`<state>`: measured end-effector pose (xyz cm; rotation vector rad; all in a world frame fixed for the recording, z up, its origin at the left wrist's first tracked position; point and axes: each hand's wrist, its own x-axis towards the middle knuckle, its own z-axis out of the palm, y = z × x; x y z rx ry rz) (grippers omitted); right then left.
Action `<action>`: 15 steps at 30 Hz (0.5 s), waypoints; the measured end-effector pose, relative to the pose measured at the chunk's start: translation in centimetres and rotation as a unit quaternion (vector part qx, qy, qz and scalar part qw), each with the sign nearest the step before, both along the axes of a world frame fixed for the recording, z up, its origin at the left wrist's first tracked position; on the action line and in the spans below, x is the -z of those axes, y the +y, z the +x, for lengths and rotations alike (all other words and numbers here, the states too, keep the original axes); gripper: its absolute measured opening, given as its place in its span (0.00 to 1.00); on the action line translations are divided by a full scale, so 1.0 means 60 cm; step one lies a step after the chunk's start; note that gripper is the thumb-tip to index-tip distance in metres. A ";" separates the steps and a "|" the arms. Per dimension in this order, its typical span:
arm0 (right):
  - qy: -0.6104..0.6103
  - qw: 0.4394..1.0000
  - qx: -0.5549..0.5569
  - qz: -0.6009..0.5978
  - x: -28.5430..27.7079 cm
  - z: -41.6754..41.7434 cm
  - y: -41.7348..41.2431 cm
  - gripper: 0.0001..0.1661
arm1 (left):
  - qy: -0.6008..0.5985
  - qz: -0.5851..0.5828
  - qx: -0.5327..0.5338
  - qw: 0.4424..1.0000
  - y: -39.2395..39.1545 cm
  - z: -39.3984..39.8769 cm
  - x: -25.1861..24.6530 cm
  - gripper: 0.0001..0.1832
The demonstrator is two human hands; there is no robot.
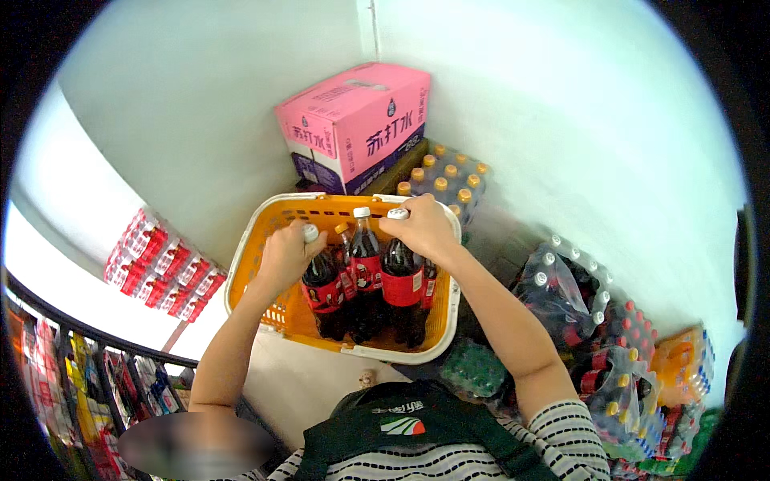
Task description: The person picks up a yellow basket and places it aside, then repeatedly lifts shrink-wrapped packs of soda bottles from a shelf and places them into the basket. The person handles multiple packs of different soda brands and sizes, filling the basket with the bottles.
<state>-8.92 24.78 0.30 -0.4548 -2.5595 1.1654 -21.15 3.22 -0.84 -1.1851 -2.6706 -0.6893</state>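
An orange plastic shopping basket with a white rim [236, 258] stands before me, holding several dark cola bottles with red labels. My left hand [287, 254] grips the white-capped neck of a large cola bottle [325, 291] at the basket's left part. On the right, my right hand [421, 228] holds another large cola bottle [402, 288] by its neck, just under the white cap. Between them stands a third white-capped cola bottle [364, 258], touched by neither hand. Beside it is a smaller bottle with an orange cap [341, 228]. Another small bottle [429, 285] is partly hidden at the right.
A pink carton [373, 120] stands in the corner behind the basket, beside shrink-wrapped bottles with yellow caps [441, 183]. Wrapped drink packs [553, 282] line the right wall. Red-and-white packs [165, 264] stand at left, above a rack of packaged goods [84, 385].
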 end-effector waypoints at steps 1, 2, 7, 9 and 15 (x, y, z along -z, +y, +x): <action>-0.003 1.000 0.014 -0.004 0.004 -0.005 0.005 0.23 | -0.010 0.012 -0.018 1.000 0.002 -0.014 0.019 0.24; 0.005 0.999 0.033 0.006 0.003 -0.007 0.008 0.25 | -0.019 0.024 -0.034 0.999 0.002 -0.030 0.036 0.24; 0.055 0.986 0.125 0.095 0.041 -0.006 0.019 0.28 | 0.010 0.064 -0.038 0.997 0.036 -0.073 0.073 0.22; 0.055 0.995 0.077 0.042 0.042 0.011 0.031 0.25 | -0.028 0.145 -0.055 0.988 0.072 -0.054 0.052 0.20; 0.180 0.955 0.234 -0.021 0.026 0.134 0.131 0.17 | 0.001 0.137 0.099 0.986 0.228 0.056 -0.045 0.14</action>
